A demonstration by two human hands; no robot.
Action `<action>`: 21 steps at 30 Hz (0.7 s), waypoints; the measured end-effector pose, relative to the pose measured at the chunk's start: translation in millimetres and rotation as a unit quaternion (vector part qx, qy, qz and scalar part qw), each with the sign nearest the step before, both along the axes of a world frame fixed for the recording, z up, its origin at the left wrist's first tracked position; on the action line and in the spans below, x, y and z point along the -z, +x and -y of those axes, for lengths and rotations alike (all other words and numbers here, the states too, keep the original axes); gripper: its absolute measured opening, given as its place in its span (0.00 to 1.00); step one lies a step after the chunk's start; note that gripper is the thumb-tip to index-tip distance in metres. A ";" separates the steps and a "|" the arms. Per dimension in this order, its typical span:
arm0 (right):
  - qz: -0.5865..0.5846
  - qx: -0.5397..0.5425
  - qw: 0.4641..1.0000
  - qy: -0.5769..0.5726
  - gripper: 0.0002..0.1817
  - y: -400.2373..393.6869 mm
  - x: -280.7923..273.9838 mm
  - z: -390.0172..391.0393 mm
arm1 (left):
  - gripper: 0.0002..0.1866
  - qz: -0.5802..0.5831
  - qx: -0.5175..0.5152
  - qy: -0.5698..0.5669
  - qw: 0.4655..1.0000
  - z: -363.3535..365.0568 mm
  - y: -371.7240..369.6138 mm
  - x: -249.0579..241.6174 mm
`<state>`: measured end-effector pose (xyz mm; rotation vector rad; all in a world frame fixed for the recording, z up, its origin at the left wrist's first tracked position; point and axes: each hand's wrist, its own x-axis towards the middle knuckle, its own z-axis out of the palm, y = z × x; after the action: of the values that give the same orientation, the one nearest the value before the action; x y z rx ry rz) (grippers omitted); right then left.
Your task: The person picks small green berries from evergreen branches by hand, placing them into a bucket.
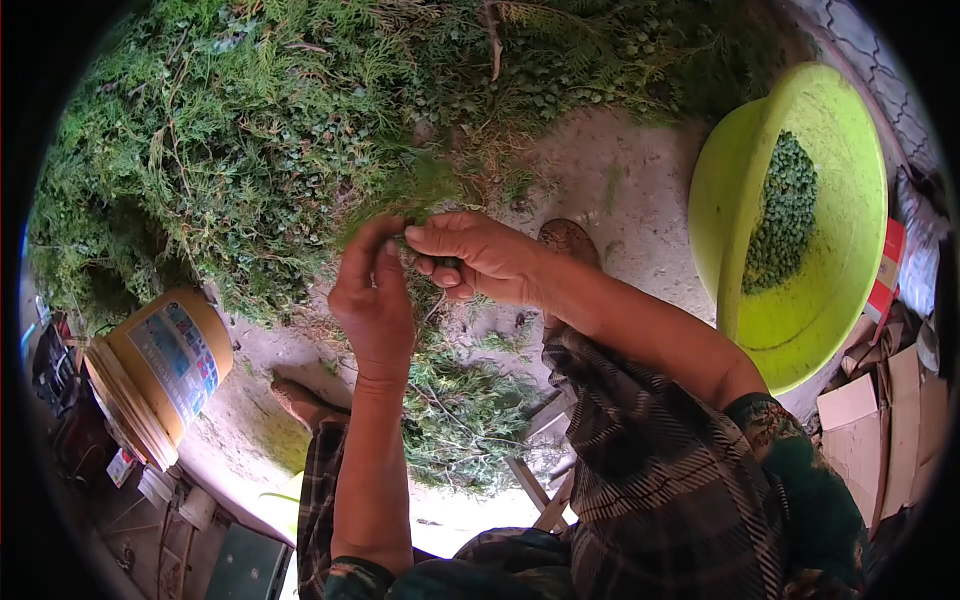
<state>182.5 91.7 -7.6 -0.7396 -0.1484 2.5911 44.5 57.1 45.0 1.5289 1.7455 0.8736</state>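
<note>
We hold both hands together at the middle of the view, over the ground between our knees. Our left hand (375, 300) is raised with its fingers curled shut around a green sprig (415, 190), thumb pressed up near the top. Our right hand (470, 255) comes in from the right and pinches the same sprig with thumb and forefinger, its fingertips touching the left hand's. The sprig rises out of our grip and merges into the big pile of cut branches (230, 150) that fills the upper left of the view. More loose twigs (460, 420) lie on the concrete floor (620, 190) below our wrists.

Well to the right stands a lime-green basin (830, 320), tilted, with a heap of small green berries (785, 215) inside it. At the left, near the pile's edge, a yellow bucket (160, 370) lies on its side. Cardboard pieces (880, 430) sit below the basin.
</note>
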 end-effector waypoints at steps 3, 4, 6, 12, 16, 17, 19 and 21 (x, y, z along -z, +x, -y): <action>-0.018 -0.024 0.999 0.016 0.11 0.0 -5.7 0.6 | 0.12 0.211 -0.156 -0.053 0.964 -6.6 -0.8 1.7; -0.019 -0.024 0.999 0.015 0.11 2.2 -6.9 -0.1 | 0.13 0.280 -0.215 -0.086 0.932 -8.5 -4.3 2.9; -0.072 -0.028 0.997 0.010 0.08 8.1 -8.8 -1.4 | 0.13 0.345 -0.273 -0.118 0.890 -11.6 -16.1 7.6; 0.121 0.009 0.992 0.027 0.08 3.0 -8.5 4.3 | 0.16 0.471 -0.249 -0.133 0.836 -18.2 -34.0 13.6; 0.085 -0.026 0.996 0.010 0.11 13.1 0.1 3.7 | 0.17 0.528 -0.256 -0.132 0.799 -15.3 -37.9 16.3; 0.081 -0.016 0.997 0.001 0.11 14.8 -0.9 8.4 | 0.17 0.544 -0.270 -0.139 0.782 -10.0 -39.2 13.6; 0.079 -0.005 0.997 -0.004 0.11 15.4 4.3 9.7 | 0.17 0.570 -0.276 -0.146 0.760 -8.2 -43.8 15.1; 0.094 0.046 0.994 -0.010 0.11 13.8 9.7 10.4 | 0.17 0.593 -0.282 -0.153 0.738 -6.4 -48.7 12.4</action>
<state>196.2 81.4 -17.2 -0.9728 -0.1427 2.4364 -4.2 63.5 32.6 -0.0113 1.1776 1.3319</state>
